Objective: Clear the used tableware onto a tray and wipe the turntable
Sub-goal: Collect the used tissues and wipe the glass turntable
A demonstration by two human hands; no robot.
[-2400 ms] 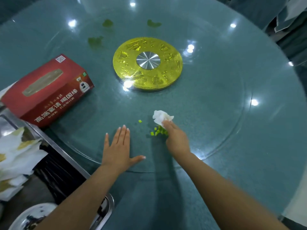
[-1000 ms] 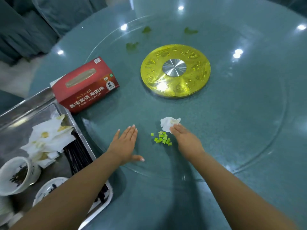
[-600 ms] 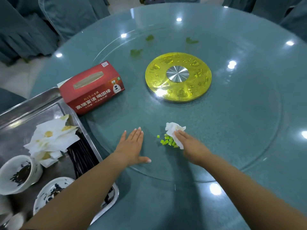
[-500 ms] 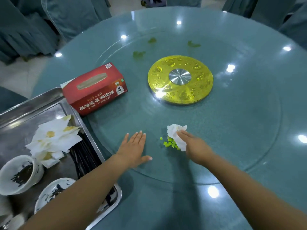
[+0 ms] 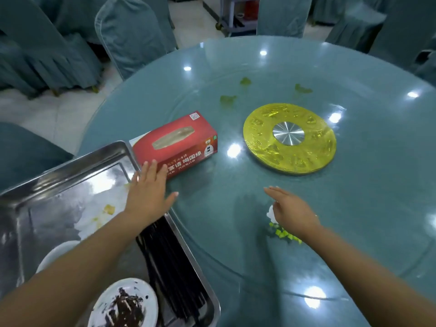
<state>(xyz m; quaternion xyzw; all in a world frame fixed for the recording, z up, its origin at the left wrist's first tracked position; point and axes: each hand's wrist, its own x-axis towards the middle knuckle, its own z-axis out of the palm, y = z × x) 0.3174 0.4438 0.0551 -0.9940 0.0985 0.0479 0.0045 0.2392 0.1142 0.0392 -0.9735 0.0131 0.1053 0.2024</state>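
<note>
Your right hand [image 5: 291, 214] lies flat, fingers straight, over the tissue [image 5: 271, 212], and your left hand [image 5: 147, 190], open too, nears the tissue box [image 5: 175, 143]: a careless sweep could scatter the green bits [image 5: 283, 233] off the turntable [image 5: 236, 208].

The tissue box [image 5: 175, 143] is red with white lettering and a tan oval slot; the turntable [image 5: 354, 185] is teal glass; its hub disc [image 5: 289, 138] is gold, embossed, with a silver centre; the food cubes [image 5: 284, 234] are bright green; the tray [image 5: 70, 171] is silver steel; the chopsticks [image 5: 172, 267] are black; the plate [image 5: 122, 303] is white with dark smears.
</note>
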